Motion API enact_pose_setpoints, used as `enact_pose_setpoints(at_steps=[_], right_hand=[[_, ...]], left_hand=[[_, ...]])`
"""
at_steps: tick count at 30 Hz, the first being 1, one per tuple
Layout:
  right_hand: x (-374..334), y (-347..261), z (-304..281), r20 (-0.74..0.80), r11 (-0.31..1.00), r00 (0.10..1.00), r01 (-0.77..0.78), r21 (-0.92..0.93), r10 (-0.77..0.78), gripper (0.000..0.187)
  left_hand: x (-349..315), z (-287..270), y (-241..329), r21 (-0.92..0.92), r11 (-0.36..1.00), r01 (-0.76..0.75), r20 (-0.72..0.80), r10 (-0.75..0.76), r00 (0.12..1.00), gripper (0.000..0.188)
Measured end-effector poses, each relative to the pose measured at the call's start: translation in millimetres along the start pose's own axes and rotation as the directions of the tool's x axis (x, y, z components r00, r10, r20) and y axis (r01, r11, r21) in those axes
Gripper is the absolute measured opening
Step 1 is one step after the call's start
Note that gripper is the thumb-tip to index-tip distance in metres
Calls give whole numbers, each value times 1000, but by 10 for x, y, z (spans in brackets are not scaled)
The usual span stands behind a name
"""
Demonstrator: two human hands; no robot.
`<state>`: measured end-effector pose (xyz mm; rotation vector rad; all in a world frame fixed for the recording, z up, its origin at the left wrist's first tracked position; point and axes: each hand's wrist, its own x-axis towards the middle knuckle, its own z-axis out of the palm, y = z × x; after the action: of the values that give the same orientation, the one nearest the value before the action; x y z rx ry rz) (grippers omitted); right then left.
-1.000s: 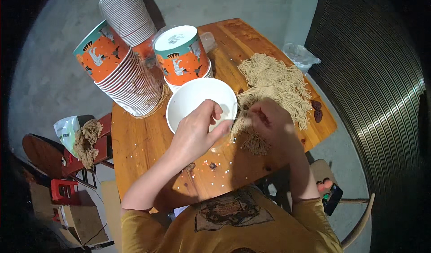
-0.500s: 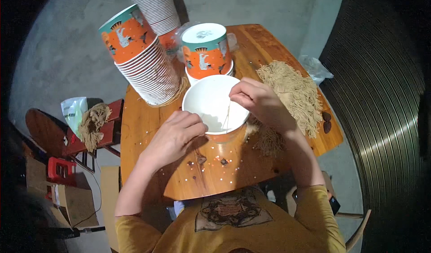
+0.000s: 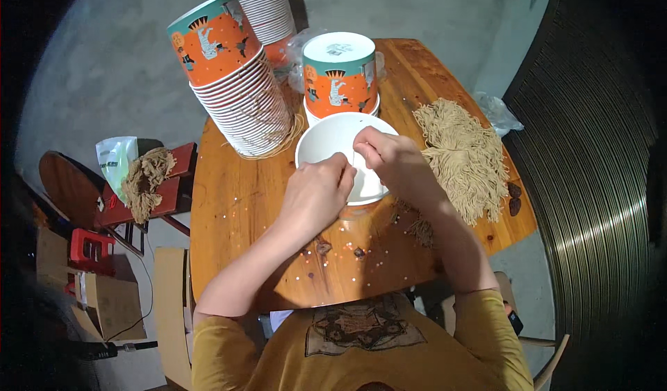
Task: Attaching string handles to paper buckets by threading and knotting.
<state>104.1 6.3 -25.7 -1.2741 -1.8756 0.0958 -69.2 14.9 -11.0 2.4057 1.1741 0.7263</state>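
A white-lined paper bucket [image 3: 325, 139] stands mouth up near the middle of the wooden table, its mouth facing me. My left hand [image 3: 321, 186] is over its near left rim, fingers curled together in a pinch; what they hold is hidden. Over the bucket's right side is my right hand [image 3: 394, 160], thumb and fingertips pinched on a thin tan string that barely shows against the white. The two hands' fingertips are close together above the mouth. Just behind stands an upside-down orange and green bucket [image 3: 339, 85] on another white rim.
A leaning stack of nested paper buckets [image 3: 240, 103] stands at the left, with loose strings around it. Another tall stack [image 3: 260, 9] is behind. A heap of tan strings [image 3: 464, 162] lies at the right, near dark lumps [image 3: 514, 198]. Small bits dot the near table [image 3: 240, 266].
My left hand has moved right, from the bucket's near left rim to over its mouth, close to my right hand. The view has shifted slightly. The string, clear before, is mostly hidden.
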Motion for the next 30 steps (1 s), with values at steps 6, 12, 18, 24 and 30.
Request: enact_pose_setpoints(at_steps=[6,12,18,24,30], right_hand=[[81,109,100,-194,941,972,59,-334,-130,11],[142,229,124,-180,809,925,184,-558,-334,12],[120,184,132,-174,919,973,74,-387,-152,5],[162,193,145,-124,932,991,-2,-361,-46,7],[181,222,133,88,886,996,17,-464,27,14]], left_hand=[[-33,-83,-40,58,992,-116,56,113,992,17],[-91,-346,-166,-99,984,-150,210,168,963,11],[-230,-275,-84,-58,931,-359,84,363,928,23],[-217,-259,-105,129,832,-540,138,524,840,18],[-154,-392,-214,172,834,-525,281,469,837,23]])
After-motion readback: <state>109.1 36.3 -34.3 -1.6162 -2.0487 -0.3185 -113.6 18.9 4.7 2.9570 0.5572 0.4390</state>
